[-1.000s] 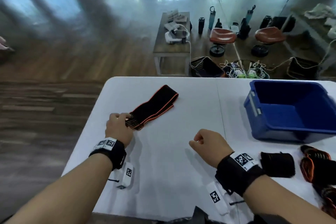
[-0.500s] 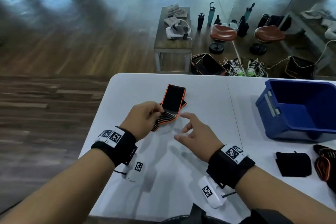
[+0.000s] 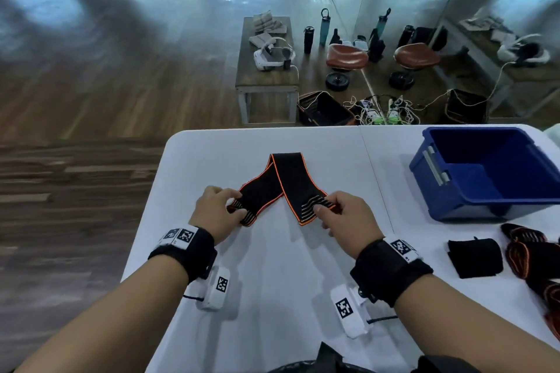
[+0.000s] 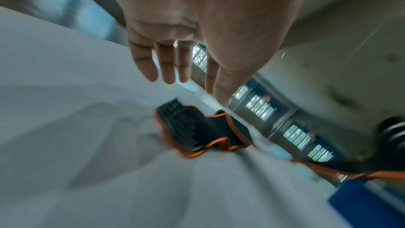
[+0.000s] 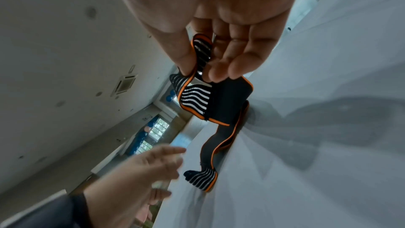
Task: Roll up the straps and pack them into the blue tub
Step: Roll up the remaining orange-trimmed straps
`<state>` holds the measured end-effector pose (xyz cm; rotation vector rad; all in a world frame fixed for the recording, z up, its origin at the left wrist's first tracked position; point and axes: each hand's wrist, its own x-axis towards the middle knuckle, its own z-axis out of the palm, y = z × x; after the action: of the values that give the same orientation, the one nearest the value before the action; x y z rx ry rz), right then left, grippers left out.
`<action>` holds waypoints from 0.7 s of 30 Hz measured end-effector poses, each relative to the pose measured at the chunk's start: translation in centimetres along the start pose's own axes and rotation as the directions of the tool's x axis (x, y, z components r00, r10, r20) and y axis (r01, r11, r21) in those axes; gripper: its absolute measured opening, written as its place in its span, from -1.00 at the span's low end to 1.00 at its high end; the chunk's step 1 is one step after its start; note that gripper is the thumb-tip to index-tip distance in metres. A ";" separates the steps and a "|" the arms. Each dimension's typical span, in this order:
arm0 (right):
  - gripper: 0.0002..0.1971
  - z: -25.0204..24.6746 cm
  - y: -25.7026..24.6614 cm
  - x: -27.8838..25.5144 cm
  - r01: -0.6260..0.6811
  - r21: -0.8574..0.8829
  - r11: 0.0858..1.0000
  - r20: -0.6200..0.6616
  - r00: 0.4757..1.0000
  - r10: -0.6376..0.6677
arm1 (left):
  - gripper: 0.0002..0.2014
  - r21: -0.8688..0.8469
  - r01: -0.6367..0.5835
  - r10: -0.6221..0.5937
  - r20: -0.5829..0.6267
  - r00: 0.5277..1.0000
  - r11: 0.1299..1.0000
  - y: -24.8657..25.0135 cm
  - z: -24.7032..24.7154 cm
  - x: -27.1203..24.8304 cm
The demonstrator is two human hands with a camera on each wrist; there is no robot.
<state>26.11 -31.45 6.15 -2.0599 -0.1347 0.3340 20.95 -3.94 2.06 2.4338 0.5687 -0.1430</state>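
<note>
A black strap with orange edging (image 3: 285, 179) lies bent in a V on the white table (image 3: 272, 297). My right hand (image 3: 330, 209) pinches its striped right end between thumb and fingers, lifted off the table, as the right wrist view shows (image 5: 201, 72). My left hand (image 3: 230, 206) is over the other striped end; in the left wrist view its fingers (image 4: 166, 65) are straight and that end of the strap (image 4: 192, 127) lies free on the table. The blue tub (image 3: 454, 203) stands at the far right with nothing visible in it.
A rolled black strap (image 3: 474, 257) and a heap of orange-edged straps (image 3: 533, 257) lie in front of the tub. The table's left edge runs close to my left arm. A bench (image 3: 266, 82), stools and cables sit on the floor beyond.
My left hand dragged the folded strap toward the middle. My right hand came in, took one end and pulled it right, opening the strap into a V.
</note>
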 end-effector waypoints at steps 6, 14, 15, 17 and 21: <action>-0.90 -1.9 0.7 -0.6 -0.077 0.079 0.994 -0.067 0.994 0.082 | -0.83 0.275 -0.091 0.073 0.077 0.994 0.957 -0.1 2.0 -0.4; -0.78 -3.8 0.4 -1.1 -0.053 0.239 0.970 -0.086 0.993 0.076 | -0.84 -0.078 -0.304 0.293 -0.127 0.947 0.949 6.9 0.0 -4.1; -0.77 -4.0 0.3 -1.2 -0.054 0.276 0.960 -0.074 0.994 0.077 | -0.85 -0.151 -0.293 0.273 -0.140 0.952 0.944 7.9 -0.3 -4.6; -0.76 -4.5 -0.1 -1.4 -0.049 0.334 0.941 -0.053 0.996 0.071 | -0.87 -0.299 -0.270 0.239 -0.138 0.961 0.915 9.6 -0.6 -5.6; -0.71 -5.3 -0.8 -1.9 -0.012 0.377 0.926 0.020 1.000 0.004 | -0.84 -0.485 -0.190 0.171 -0.083 0.982 0.853 12.1 -0.6 -7.1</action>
<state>25.92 -35.94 9.64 -1.6758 -0.0667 0.3545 19.77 -14.76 10.92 1.9753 0.3343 0.1165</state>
